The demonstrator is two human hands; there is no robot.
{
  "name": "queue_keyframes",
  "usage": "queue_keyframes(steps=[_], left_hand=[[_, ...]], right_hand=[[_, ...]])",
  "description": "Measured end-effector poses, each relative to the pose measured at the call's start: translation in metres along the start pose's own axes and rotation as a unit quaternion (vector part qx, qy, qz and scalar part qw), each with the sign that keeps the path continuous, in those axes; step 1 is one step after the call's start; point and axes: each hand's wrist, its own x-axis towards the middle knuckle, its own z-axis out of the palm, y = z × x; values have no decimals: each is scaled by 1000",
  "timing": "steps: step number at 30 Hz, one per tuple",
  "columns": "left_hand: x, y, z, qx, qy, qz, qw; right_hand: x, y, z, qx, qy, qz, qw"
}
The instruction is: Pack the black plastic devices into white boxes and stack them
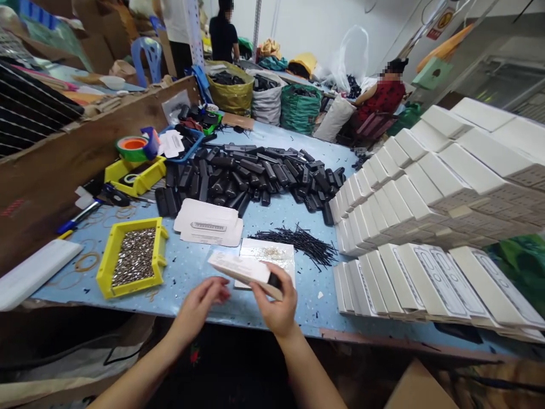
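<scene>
My right hand (276, 301) is closed around a small white box (238, 267), which it holds tilted above the table. A black object (275, 280) shows at the box's near end, between my fingers. My left hand (208, 294) is just left of the box, not touching it. Its fingers are loosely curled and a little blurred, with nothing visible in them. Below the box lies a white square tray (283, 255) with tiny bits on it. Right behind is a heap of thin black sticks (304, 244). A stack of printed white cards (208, 222) lies farther left.
A yellow bin (159, 244) of small metal pieces stands at left. Black plastic casings (255, 173) are piled across the back. White boxes (409, 187) are stacked high at right. Tape rolls (131, 146) and a pen (80, 216) lie left. Two people are beyond the table, among filled sacks (300, 108).
</scene>
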Motion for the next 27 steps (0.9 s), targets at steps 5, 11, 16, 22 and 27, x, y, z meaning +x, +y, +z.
queue_keyframes(steps=[5, 11, 16, 22, 27], left_hand=[[13, -17, -20, 310, 104, 296, 898], [35, -6, -46, 171, -52, 144, 973], [40, -14, -44, 97, -108, 3, 990], [43, -33, -16, 127, -2, 64, 990], [45, -30, -16, 169, -74, 83, 979]], right_hand=[[21, 10, 6, 99, -204, 110, 968], [130, 136, -49, -139, -95, 265, 949], [146, 191, -79, -178, -112, 269, 940], [97, 126, -47, -135, -85, 194, 968], [60, 39, 6, -41, -300, 23, 953]])
